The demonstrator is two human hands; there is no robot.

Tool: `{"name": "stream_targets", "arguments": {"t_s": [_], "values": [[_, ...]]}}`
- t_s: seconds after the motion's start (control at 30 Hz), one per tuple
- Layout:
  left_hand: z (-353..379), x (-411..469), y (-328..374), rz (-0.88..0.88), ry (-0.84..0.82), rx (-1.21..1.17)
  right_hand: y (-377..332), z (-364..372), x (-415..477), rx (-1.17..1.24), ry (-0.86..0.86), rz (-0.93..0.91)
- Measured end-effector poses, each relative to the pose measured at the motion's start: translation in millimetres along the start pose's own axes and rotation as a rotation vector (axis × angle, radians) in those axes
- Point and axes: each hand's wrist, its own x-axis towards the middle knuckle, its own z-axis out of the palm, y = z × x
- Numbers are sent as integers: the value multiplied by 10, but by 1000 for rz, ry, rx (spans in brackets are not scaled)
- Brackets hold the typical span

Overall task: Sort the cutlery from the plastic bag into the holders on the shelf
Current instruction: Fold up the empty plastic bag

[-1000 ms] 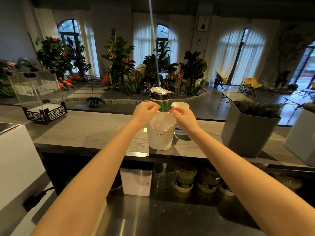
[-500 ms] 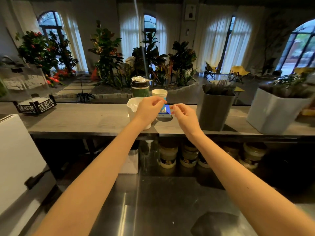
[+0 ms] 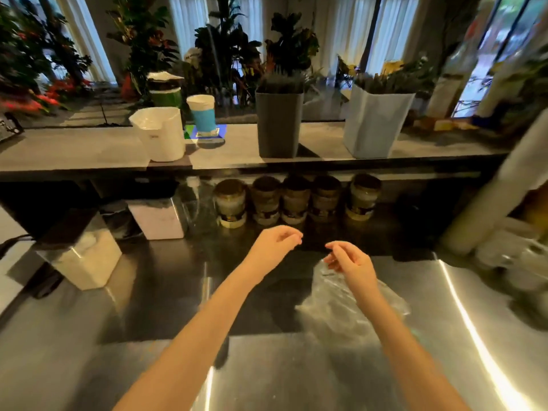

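1. Task item location: the crumpled clear plastic bag (image 3: 347, 310) lies flat on the reflective stainless-steel counter (image 3: 267, 369), below and in front of the grey stone-look shelf (image 3: 74, 149). Motion blur prevents confirming what the bag contains.

2. Hand state: the left hand (image 3: 274, 244) hovers over the counter, fingers loosely curled, holding nothing. The right hand (image 3: 350, 262) is positioned at the bag's upper edge with fingers likewise curled; whether it touches or pinches the film cannot be determined.

3. Destinations: the dark grey square plastic holder (image 3: 278, 126) and the pale grey square holder (image 3: 375, 126) stand upright, well apart, at the shelf's front edge, keeping their open tops within reach. Both show dark slender items standing on end.

4. Assessment: both hands converge near the bag mouth, probably so one can hold the bag open while the other draws out cutlery.
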Motion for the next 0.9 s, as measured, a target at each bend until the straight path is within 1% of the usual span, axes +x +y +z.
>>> {"name": "stream_targets", "arguments": {"t_s": [0.1, 0.23, 0.27, 0.3, 0.37, 0.4, 0.47, 0.57, 0.63, 0.7, 0.8, 0.87, 0.9], "values": [[561, -96, -193, -120, -28, -41, 440, -491, -253, -18, 1, 72], [1187, -79, -485, -285, 73, -76, 985, -980, -413, -102, 20, 117], [1306, -51, -537, -286, 81, -10, 1100, -1066, -425, -150, 26, 127], [1417, -14, -588, -254, 61, 139, 1212, -1139, -438, -203, 32, 147], [1593, 50, -642, -150, -58, 522, 1398, -1233, -441, -271, 21, 192], [1660, 71, -642, -117, -117, 670, 1470, -1261, -435, -290, 7, 214], [1763, 118, -614, -120, -202, 814, 1576, -1291, -412, -308, -22, 254], [1835, 179, -614, -108, -195, 818, 1592, -1306, -367, -286, -11, 277], [1815, 223, -633, -109, -196, 785, 1577, -1314, -309, -331, -8, 263], [1749, 252, -662, -114, -236, 804, 1569, -1306, -228, -454, -38, 276], [1617, 237, -711, -112, -330, 868, 1565, -1254, -140, -710, -163, 326], [1538, 194, -784, -136, -387, 862, 1591, -1191, -122, -873, -247, 316], [1497, 174, -819, -149, -408, 839, 1619, -1164, -114, -918, -263, 296]]}}
